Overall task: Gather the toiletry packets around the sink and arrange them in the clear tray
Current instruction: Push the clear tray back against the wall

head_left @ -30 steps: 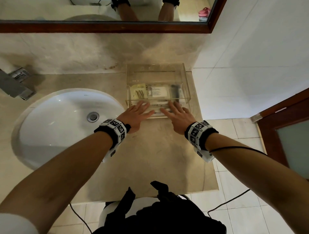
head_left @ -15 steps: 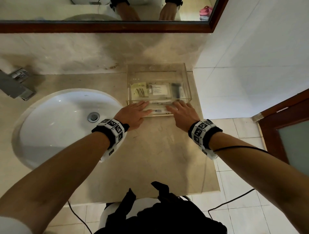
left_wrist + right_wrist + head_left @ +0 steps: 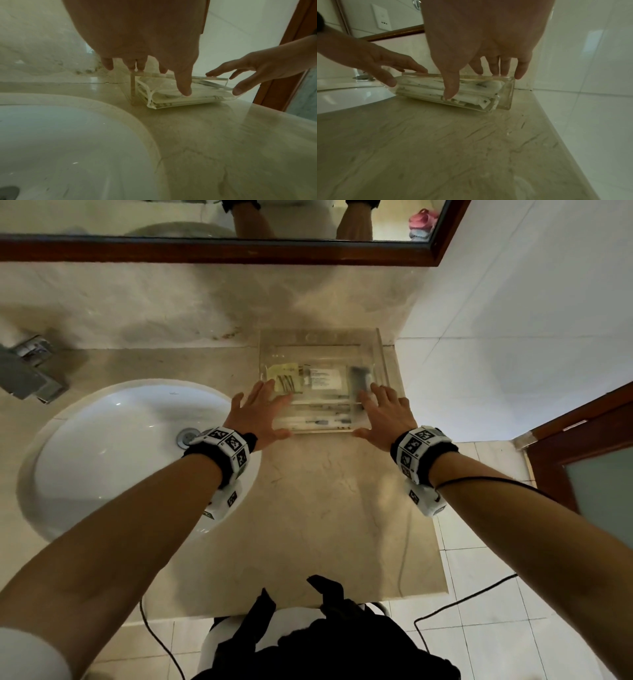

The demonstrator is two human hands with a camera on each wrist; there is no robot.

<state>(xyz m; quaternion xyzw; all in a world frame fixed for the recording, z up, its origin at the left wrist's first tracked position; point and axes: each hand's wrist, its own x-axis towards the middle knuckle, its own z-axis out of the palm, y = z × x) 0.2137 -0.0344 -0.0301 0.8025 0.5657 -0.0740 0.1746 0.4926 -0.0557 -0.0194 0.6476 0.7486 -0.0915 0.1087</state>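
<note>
From my remote seat I see my left hand [image 3: 257, 414] and right hand [image 3: 385, 415], fingers spread and flat, have slid outward to the ends of the clear tray [image 3: 383, 364] by the back wall (toiletry packets [image 3: 317, 392] already inside), so gathering looks nearly done.
</note>
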